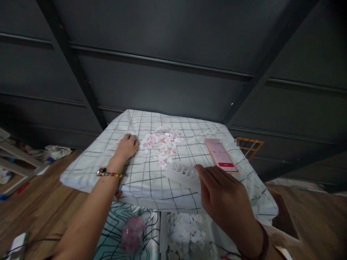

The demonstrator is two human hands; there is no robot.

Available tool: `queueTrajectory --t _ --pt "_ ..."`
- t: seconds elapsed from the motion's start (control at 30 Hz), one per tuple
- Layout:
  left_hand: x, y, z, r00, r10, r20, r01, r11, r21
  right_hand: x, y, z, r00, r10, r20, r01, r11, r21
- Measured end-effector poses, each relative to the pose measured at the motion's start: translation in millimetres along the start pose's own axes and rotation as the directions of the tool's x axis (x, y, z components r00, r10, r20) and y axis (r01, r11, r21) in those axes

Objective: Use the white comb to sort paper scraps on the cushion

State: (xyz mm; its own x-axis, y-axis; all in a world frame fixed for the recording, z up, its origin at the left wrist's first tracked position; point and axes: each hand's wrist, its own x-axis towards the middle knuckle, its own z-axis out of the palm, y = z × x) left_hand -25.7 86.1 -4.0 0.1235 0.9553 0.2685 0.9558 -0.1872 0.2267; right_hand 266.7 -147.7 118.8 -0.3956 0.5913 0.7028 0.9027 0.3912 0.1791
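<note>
My right hand (223, 195) grips a whitish, translucent plastic piece (181, 177) with a row of slanted cut-outs. Its far end is close to the near edge of a heap of small white and pink paper scraps (162, 142). The scraps lie spread on a table (189, 126) covered with a white checked cloth. Left of the heap, my left hand (128, 146) rests on the cloth, fingers slightly bent, holding nothing. A beaded bracelet (108, 173) circles that wrist.
A pink phone (221, 155) showing a timer lies on the table's right side. Below the front edge are a container of paper bits (187, 231) and a blurry pink bundle (132, 233). A dark panelled wall (162, 86) stands behind, with a white stool (18, 162) at left.
</note>
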Motion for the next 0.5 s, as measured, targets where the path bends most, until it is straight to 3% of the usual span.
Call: queueTrajectory --t 0.13,0.5 --pt "-1 1 -3 0.999 -0.008 0.032 0.009 1.0 -0.005 0 12 -3 1.0 0.0 -0.025 -0.002 0.997 -0.073" --pt "-1 -1 -2 1.0 0.018 0.024 -0.018 1.0 0.005 -2 15 1 1.0 -0.007 0.014 0.008 0.997 -0.08"
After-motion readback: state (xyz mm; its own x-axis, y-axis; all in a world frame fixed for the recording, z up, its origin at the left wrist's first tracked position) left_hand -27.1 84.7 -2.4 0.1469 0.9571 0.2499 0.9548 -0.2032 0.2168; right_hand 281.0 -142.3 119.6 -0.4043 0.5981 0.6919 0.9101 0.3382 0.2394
